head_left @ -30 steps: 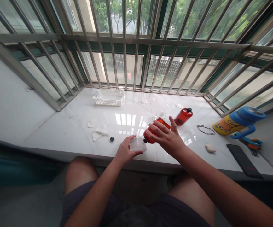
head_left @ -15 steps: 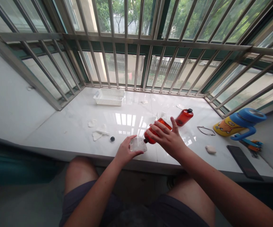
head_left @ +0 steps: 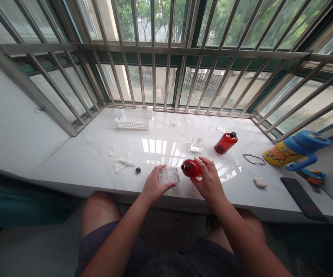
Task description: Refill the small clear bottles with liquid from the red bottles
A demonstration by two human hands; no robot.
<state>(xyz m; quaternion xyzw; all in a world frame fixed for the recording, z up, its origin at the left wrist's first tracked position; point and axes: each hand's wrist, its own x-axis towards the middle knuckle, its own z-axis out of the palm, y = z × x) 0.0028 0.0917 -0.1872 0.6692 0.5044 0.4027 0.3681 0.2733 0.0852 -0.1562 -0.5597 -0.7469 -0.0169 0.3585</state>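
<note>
My left hand (head_left: 154,186) grips a small clear plastic container (head_left: 168,176) that rests near the front edge of the white marble sill (head_left: 77,161). My right hand (head_left: 208,180) is wrapped round an uncapped red bottle (head_left: 191,168), held roughly level with its open neck pointing left, just right of the container. A small black cap (head_left: 137,170) lies on the sill to the left. A second red bottle (head_left: 225,142) with a black cap lies on its side farther back right.
A white basket (head_left: 134,119) stands at the back by the window bars. Crumpled white tissues (head_left: 119,162) lie left. To the right are a blue and yellow kids' jug (head_left: 295,149), a wire loop (head_left: 254,159), a white lump (head_left: 260,182) and a black phone (head_left: 303,199).
My right hand has pulled the red bottle back and down, from steeply tipped over the clear container to roughly level beside it. My left hand stays on the container.
</note>
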